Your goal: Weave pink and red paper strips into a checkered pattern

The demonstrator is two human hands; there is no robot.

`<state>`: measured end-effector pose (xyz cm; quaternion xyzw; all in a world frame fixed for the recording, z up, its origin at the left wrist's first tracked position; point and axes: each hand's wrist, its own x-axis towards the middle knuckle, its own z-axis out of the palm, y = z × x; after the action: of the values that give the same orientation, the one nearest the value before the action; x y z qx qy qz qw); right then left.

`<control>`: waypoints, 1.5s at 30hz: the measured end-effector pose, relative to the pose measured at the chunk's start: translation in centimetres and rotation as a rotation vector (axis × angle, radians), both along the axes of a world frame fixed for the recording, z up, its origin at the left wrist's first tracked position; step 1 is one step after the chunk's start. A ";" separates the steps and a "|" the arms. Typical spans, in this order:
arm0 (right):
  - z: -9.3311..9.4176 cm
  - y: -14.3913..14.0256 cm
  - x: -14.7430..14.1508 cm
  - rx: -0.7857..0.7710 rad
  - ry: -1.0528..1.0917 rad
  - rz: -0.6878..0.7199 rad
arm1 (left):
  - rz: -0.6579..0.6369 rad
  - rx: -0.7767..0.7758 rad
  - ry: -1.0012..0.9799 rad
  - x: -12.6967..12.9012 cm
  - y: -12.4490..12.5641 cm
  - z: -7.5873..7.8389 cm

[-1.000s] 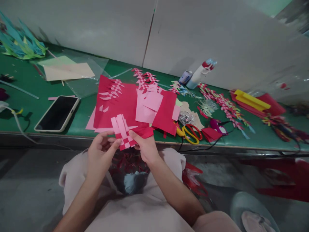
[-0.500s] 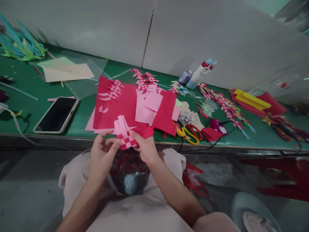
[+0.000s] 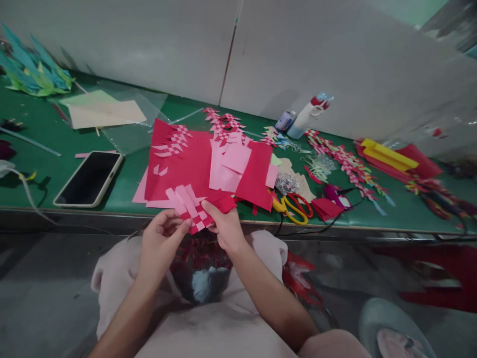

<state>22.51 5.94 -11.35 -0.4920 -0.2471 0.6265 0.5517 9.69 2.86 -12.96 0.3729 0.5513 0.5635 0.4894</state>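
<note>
Both of my hands hold a small woven paper piece of red and pink strips, just in front of the green table's edge. My left hand pinches its left side, with pink strip ends fanning up above the fingers. My right hand grips its right side, where a loose red flap sticks out. Right behind the piece, on the table, lies a pile of red and pink paper sheets, some partly woven.
A phone lies screen-up at the left. Yellow and red scissors sit right of the pile, with a glue bottle, woven strips and a yellow box farther right. Cream sheets and teal paper shapes are far left.
The woven piece has tilted and dropped slightly between my hands; its pink strips now lean left and flatter. My left fingers have closed in on its edge.
</note>
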 end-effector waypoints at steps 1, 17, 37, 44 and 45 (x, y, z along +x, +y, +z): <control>0.0 0.0 0.0 -0.006 0.005 -0.007 | -0.004 0.008 0.008 0.0 0.0 0.0; 1.8 0.5 1.3 0.040 -0.061 0.329 | 0.042 0.875 1.209 -3.0 0.2 -0.4; 2.5 0.1 4.0 1.077 -1.556 0.416 | -0.008 -0.220 -0.276 -0.1 -0.2 -0.3; 0.3 0.4 4.6 1.394 -1.708 0.355 | -0.070 -0.266 -0.361 0.2 -0.3 -0.9; 0.0 0.5 4.7 1.424 -1.698 0.361 | -0.077 -0.273 -0.374 0.3 -0.3 -0.9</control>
<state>27.18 6.44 -11.37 -0.2889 -0.9126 -0.1253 0.2608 9.98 2.55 -13.82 0.2131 0.5075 0.5238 0.6501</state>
